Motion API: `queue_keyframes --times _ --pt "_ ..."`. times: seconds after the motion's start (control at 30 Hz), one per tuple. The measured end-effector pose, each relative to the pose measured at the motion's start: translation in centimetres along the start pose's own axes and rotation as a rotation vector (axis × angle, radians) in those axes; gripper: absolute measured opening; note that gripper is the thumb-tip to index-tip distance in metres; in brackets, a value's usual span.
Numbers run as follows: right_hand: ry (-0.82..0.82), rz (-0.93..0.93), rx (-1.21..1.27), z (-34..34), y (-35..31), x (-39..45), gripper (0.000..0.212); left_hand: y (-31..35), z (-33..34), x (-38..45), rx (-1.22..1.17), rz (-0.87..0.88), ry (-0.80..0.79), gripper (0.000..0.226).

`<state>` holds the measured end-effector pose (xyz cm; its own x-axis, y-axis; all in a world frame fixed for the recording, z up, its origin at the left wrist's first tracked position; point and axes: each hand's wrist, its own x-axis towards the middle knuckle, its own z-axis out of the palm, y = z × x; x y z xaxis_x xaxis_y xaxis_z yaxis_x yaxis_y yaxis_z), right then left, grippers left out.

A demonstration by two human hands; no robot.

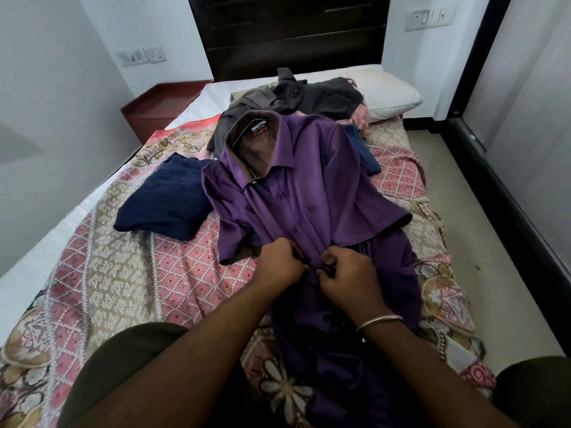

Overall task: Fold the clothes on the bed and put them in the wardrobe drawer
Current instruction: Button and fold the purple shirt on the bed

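The purple shirt (309, 193) lies face-up on the bed (102, 273), unfolded, with left hand (279, 262) and right hand (349, 278) pinching its button strip, while a folded navy garment (163, 196) and a grey heap (296, 97) wait.

Two bare forearms, thin silver bangle (379, 322) on the right wrist behind the fingers, dark olive trousers (123, 366) over both knees

patterned bed (129, 273), purple shirt (315, 186), navy garment (167, 202)

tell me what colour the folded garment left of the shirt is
Navy blue folded garment, clearest in the head view.
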<state>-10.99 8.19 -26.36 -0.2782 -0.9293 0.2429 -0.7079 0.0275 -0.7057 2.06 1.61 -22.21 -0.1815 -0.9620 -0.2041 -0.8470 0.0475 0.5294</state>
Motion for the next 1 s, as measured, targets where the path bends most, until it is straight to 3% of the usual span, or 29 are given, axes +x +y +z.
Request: queue_keyframes --times 0.17,0.33,0.47,0.53,0.7,0.77,0.87,1.0 --pt "0.057 0.031 0.076 0.4 0.4 0.2 0.010 -0.3 0.0 0.7 -0.015 -0.057 0.013 0.013" --pt "-0.022 -0.007 0.036 0.6 0.2 0.4 0.013 -0.7 0.4 0.6 0.060 -0.074 0.040 0.034" --pt "0.007 -0.002 0.091 1.0 -0.1 0.4 0.001 -0.7 0.6 0.4 0.078 -0.052 0.030 0.031" --pt "0.043 0.048 0.181 1.1 -0.2 0.5 0.004 -0.7 0.6 0.5 0.062 -0.060 0.008 0.029" --pt "0.134 0.243 0.366 0.4 -0.3 0.9 0.006 -0.4 0.4 1.1 -0.127 -0.142 -0.052 0.011" --pt "0.141 0.290 0.429 0.2 0.0 1.3 0.006 0.0 0.1 1.3 -0.287 -0.158 -0.088 0.019" --pt "0.107 0.302 0.493 0.4 0.6 1.7 0.005 0.5 -0.2 0.9 -0.439 -0.175 -0.154 0.022" --pt "0.107 0.281 0.548 0.8 0.6 1.7 0.004 0.8 -0.2 0.7 -0.474 -0.171 -0.161 0.023"
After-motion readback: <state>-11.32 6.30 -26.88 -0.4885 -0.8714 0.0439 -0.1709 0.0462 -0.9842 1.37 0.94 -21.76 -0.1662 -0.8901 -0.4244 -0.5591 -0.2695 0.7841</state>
